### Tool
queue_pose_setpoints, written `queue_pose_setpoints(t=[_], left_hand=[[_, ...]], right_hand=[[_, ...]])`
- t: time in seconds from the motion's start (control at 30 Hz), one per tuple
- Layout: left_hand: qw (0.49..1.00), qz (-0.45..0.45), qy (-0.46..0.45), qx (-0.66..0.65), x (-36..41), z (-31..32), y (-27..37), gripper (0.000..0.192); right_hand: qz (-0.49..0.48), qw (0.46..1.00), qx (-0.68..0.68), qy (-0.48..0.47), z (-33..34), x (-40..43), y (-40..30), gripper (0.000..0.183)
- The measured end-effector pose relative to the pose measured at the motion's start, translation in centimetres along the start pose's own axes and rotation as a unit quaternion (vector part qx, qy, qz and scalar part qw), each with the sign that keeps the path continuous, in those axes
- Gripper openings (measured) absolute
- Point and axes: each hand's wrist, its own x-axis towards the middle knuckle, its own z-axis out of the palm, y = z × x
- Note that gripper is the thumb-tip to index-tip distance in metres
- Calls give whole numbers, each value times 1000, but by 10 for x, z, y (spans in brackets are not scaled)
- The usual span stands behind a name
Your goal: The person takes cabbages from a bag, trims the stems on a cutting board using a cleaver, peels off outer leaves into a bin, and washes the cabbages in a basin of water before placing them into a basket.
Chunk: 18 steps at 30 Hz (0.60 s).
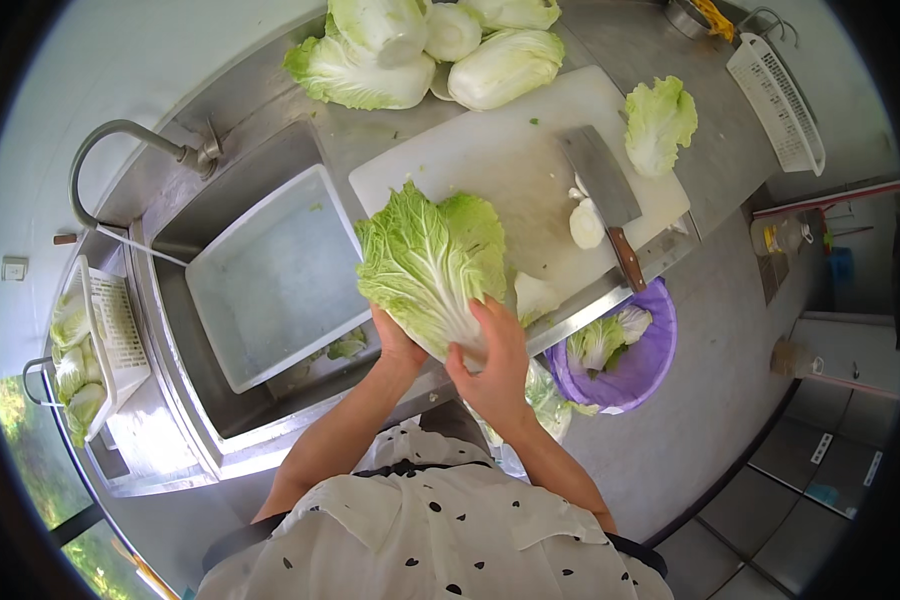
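Both hands hold a leafy napa cabbage piece, its green leaf tips pointing away from me. My left hand supports it from beneath at the left, partly hidden by the leaves. My right hand grips the white base, thumb and fingers on top. Behind it lies a white cutting board, with a cleaver on its right part, the wooden handle towards me. A cut round cabbage stem end rests beside the blade. One loose cabbage leaf overlaps the board's right edge. Several whole napa cabbages are piled beyond the board.
At left, a steel sink holds a white plastic tub of water under a curved faucet. A white basket with cabbages stands further left. A purple-lined bin with leaves is below the counter's right edge.
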Motion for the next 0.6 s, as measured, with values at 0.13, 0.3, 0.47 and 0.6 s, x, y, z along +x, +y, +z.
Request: queue_pose_setpoints(t=[0.13,0.3,0.47,0.6], left_hand=[[1000,0,-14,9,1,10,3,58],[1000,-8,-27,-7,3,-11,19,55],[994,-84,-55,-39,8,-31,21,55],[985,-132,-106,-31,8,-78,16,59]], right_hand=[[75,981,173,40,-11,-12,1,52],[100,954,146,243,-104,-31,41,65],[229,801,-546,90,-183,-84,106,66],[208,975,-7,77,-97,-50,109,53]])
